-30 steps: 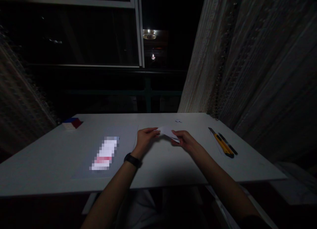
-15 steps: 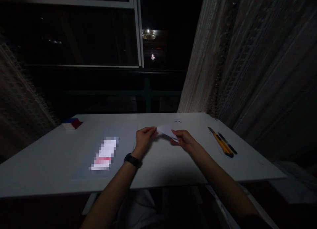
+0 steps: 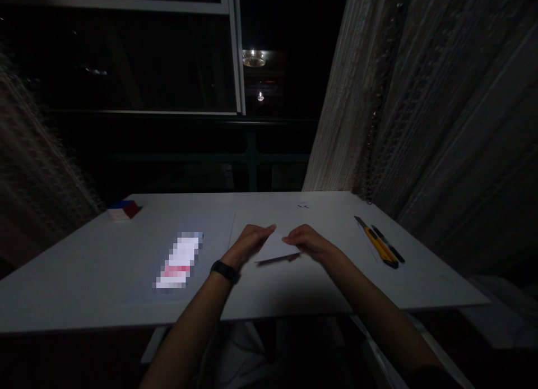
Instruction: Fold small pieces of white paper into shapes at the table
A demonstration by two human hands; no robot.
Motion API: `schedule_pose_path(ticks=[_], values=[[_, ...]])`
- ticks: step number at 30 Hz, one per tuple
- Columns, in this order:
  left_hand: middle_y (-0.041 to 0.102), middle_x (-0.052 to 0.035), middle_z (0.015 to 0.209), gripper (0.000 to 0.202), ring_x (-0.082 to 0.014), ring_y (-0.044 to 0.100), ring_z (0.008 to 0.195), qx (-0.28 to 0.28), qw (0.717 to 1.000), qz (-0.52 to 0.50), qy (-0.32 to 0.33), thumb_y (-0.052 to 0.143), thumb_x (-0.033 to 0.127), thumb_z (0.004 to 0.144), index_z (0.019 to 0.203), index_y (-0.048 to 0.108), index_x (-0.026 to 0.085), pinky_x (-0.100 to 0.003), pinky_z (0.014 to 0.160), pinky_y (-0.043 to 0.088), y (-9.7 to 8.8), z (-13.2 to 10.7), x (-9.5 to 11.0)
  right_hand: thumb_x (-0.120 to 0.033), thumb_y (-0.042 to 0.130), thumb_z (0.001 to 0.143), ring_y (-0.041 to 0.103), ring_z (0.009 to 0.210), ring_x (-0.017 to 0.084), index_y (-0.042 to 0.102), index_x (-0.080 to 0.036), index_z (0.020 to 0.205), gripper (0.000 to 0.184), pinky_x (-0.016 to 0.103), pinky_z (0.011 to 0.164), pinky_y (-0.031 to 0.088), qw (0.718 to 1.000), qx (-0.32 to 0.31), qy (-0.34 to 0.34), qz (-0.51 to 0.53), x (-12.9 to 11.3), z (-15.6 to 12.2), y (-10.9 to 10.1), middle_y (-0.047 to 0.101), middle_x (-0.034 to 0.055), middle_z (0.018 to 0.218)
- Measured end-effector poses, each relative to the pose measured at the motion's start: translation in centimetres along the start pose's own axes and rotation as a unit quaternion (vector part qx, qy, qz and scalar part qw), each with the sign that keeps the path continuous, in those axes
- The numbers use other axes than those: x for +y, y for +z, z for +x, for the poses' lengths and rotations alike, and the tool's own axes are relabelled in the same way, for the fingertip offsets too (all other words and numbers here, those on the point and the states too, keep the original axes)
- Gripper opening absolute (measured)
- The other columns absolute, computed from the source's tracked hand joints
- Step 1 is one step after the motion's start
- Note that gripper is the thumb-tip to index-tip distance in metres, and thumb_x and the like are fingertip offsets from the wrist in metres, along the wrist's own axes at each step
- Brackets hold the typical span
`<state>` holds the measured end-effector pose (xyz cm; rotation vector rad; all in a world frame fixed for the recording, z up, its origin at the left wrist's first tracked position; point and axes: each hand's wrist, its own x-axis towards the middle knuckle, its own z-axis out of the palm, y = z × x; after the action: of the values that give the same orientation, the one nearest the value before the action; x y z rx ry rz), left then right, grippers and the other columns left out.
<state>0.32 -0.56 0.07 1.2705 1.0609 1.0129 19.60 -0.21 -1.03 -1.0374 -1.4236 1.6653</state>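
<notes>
A small folded piece of white paper (image 3: 275, 250) is held just above the table, between both hands. My left hand (image 3: 250, 243) pinches its left upper edge, thumb on top. My right hand (image 3: 309, 240) grips its right side, the thumb pressed on the upper face and the fingers underneath, mostly hidden. The paper's near edge shows as a dark line facing me. A dark band sits on my left wrist.
On the white table (image 3: 260, 299), a lit phone (image 3: 179, 260) rests on a paper sheet (image 3: 221, 229) at left. A colour cube (image 3: 123, 209) stands far left. Paper scraps (image 3: 303, 205) lie at the back. A yellow utility knife (image 3: 380, 246) and a black pen (image 3: 389, 244) lie right.
The paper has turned and tilted, its near edge now facing me. Both hands have shifted their grip along it, and the left hand has rolled over.
</notes>
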Motion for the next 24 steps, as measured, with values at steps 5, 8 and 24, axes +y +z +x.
schedule_pose_path(ticks=[5,8,24], values=[[0.05,0.0004,0.044,0.035,-0.0083,0.044,0.04,-0.062,0.998,0.014,-0.006,0.071,0.041,0.057,0.046,0.055,0.013,-0.022,0.042,0.03,0.29,0.13,-0.62,-0.035,0.075,0.055,0.035,0.032,0.005,0.06,-0.01,0.051,0.03,0.018,0.033,0.026,0.997,0.002,-0.022,-0.074,0.01,-0.09,0.54,0.045,-0.004,0.034],[0.047,0.0022,0.042,0.033,-0.0073,0.041,0.04,-0.033,0.999,0.003,0.012,0.071,0.035,0.056,0.043,0.051,0.014,-0.022,0.042,0.029,0.33,0.32,-0.52,-0.036,0.075,0.055,0.031,0.032,0.004,0.06,-0.011,0.049,0.031,0.019,0.033,0.022,0.996,0.006,-0.023,-0.089,-0.13,-0.05,0.71,0.043,-0.0046,0.032],[0.045,0.0039,0.04,0.033,-0.0064,0.037,0.038,-0.019,0.999,-0.012,0.028,0.07,0.036,0.06,0.044,0.051,0.014,-0.022,0.042,0.026,0.55,0.11,-0.23,-0.037,0.075,0.055,0.038,0.034,0.006,0.059,-0.012,0.049,0.03,0.02,0.036,0.03,0.998,-0.001,-0.026,-0.05,0.01,0.03,0.78,0.046,-0.0038,0.035]])
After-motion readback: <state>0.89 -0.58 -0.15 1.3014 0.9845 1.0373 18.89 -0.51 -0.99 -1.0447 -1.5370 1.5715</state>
